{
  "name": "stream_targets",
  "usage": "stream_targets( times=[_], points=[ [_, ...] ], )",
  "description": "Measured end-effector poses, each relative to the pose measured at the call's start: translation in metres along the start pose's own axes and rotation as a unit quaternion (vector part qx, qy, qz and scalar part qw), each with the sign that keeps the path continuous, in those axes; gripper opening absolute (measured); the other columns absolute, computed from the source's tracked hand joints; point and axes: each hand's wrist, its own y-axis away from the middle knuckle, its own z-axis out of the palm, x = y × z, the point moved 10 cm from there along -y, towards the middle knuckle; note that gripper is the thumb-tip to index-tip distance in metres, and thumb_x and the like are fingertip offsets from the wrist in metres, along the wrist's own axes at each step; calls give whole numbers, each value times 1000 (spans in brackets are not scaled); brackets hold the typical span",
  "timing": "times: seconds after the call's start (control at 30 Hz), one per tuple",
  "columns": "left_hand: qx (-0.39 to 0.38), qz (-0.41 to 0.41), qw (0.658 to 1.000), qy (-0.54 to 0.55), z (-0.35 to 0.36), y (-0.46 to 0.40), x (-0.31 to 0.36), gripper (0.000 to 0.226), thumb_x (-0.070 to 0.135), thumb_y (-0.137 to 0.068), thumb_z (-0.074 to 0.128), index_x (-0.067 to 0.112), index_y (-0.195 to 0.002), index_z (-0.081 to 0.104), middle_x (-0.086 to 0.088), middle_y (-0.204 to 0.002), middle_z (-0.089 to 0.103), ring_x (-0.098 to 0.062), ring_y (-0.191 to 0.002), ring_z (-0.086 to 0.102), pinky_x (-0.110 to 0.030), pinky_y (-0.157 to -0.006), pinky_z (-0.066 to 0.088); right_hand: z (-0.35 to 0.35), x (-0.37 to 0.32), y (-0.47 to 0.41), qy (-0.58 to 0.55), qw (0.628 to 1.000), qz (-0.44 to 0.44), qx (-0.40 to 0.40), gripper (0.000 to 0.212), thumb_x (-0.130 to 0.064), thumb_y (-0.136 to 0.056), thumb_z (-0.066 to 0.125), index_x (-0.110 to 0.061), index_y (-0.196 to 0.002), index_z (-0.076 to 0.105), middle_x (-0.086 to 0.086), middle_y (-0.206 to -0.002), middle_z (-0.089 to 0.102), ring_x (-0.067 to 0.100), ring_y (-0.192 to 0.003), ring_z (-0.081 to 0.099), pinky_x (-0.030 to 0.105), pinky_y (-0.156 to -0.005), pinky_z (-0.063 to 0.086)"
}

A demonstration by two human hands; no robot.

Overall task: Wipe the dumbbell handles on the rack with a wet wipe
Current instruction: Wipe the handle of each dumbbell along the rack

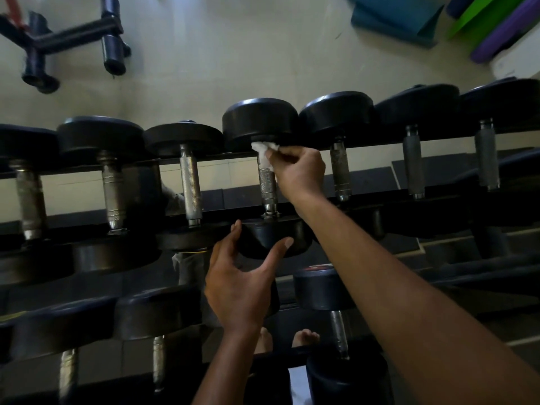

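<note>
A row of black dumbbells with knurled metal handles lies across the top tier of the dark rack (pixel 365 204). My right hand (pixel 298 171) holds a white wet wipe (pixel 265 153) against the far end of the middle dumbbell's handle (pixel 267 187), just under its far head. My left hand (pixel 242 276) cups the near head (pixel 271 239) of that same dumbbell, with thumb and fingers spread around it.
More dumbbells rest on a lower tier (pixel 157 314) below my arms. Bare feet (pixel 304 337) show through the rack. Beyond the rack are pale floor, a dark metal stand (pixel 73 36) at the far left and rolled mats (pixel 496 27) at the far right.
</note>
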Motion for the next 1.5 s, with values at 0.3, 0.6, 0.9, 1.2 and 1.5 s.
stream_targets(
  times=[0.3,0.6,0.9,1.2,1.5],
  points=[
    [4,-4,1000,10,0,1,-1,96,83,-63,87,42,-146,60,25,-141,63,4,-130,58,-36,-106,57,0,18,-7,-120,989,89,-5,15,-35,-88,89,-25,-89,79,-10,-79,80,10,-85,79,45,-90,65],
    [4,-8,1000,21,1,2,-3,95,83,-63,87,43,-145,60,25,-140,63,4,-130,59,-36,-107,57,23,29,-14,-272,934,220,-73,26,0,-100,68,-17,-82,64,-4,-77,71,5,-68,68,28,-70,63],
    [-1,2,1000,12,0,2,0,96,84,-63,86,42,-145,61,24,-138,64,3,-127,61,-31,-104,56,46,43,-8,-263,901,277,-206,24,-6,-105,58,-22,-89,66,-1,-83,58,14,-84,59,35,-89,52],
    [-2,0,1000,5,-1,1,2,96,85,-64,86,39,-145,63,23,-139,64,3,-129,60,-31,-107,56,27,32,-12,-33,940,180,-289,30,-5,-102,60,-29,-87,70,-10,-94,68,10,-103,62,35,-96,48],
    [-8,-11,1000,8,-1,3,5,95,81,-65,87,37,-145,63,22,-139,64,3,-126,61,-29,-104,56,4,30,3,216,920,84,-316,22,-16,-101,71,4,-103,79,0,-87,74,8,-93,68,31,-104,49]
  ],
)
